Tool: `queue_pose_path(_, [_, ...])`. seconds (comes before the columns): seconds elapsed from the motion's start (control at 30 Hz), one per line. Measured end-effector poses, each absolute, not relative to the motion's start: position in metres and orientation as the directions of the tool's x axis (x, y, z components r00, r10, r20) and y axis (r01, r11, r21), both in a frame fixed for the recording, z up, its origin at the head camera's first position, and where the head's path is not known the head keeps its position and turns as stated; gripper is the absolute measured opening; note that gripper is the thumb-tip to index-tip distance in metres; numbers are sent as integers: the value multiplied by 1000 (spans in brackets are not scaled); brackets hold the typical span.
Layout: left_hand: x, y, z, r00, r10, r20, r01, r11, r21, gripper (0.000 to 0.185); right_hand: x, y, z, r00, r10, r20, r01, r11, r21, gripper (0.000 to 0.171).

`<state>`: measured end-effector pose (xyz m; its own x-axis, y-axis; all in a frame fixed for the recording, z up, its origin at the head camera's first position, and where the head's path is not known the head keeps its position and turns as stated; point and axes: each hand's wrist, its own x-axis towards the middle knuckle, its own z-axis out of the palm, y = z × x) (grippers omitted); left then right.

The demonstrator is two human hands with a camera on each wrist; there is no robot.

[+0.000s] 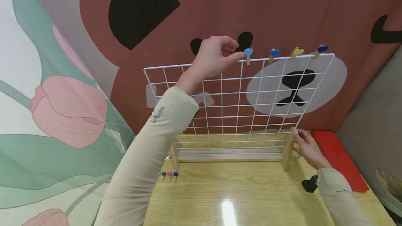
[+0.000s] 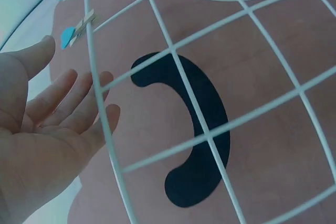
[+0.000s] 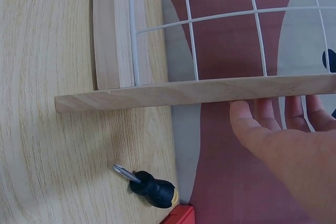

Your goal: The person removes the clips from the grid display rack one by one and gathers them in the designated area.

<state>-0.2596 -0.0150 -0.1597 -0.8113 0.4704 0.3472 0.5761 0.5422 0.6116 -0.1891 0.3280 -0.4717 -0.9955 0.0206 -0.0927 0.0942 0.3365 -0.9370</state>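
Observation:
A white wire grid [image 1: 222,105] stands in a wooden frame with two posts. Several small wooden clothespins with hearts are clipped along its top wire. My left hand [image 1: 216,55] is at that wire, thumb tip right beside the light blue heart clothespin [image 1: 248,55]. In the left wrist view the fingers of the left hand [image 2: 58,114] are spread and hold nothing, with the clothespin [image 2: 76,31] just past the thumb. Low at the right, my right hand [image 1: 309,147] touches the wooden post [image 1: 288,149]; in the right wrist view its fingertips rest along the post's outer side.
More heart clothespins [image 1: 169,174] lie in a row on the wooden table [image 1: 251,194] at front left. A short screwdriver [image 3: 149,187] with a dark handle lies outside the right post. A red case [image 1: 339,159] sits at the table's right side. A patterned cloth hangs behind.

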Motion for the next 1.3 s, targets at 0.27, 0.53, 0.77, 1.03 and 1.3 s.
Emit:
queue_pose_path(0.27, [-258, 5, -157, -777, 546, 312, 617, 568, 545, 36, -187, 329, -472, -996, 16, -89, 89, 342, -935, 75])
queue_pose_path(0.53, [-256, 13, -154, -771, 556, 310, 627, 579, 521, 23, -184, 328, -472, -998, 20, -65, 68, 328, -942, 72])
queue_pose_path(0.77, [-256, 14, -155, -774, 524, 355, 627, 555, 547, 17, -183, 328, -472, -997, 24, -67, 71, 328, -942, 72])
queue_pose_path(1.03, [-252, 14, -157, -787, 492, 371, 610, 539, 581, 13, -182, 327, -472, -997, 27, -78, 82, 309, -947, 71])
queue_pose_path(1.3, [-248, 13, -156, -774, 428, 467, 633, 501, 590, 12, -182, 326, -471, -996, 30, -85, 91, 313, -945, 71])
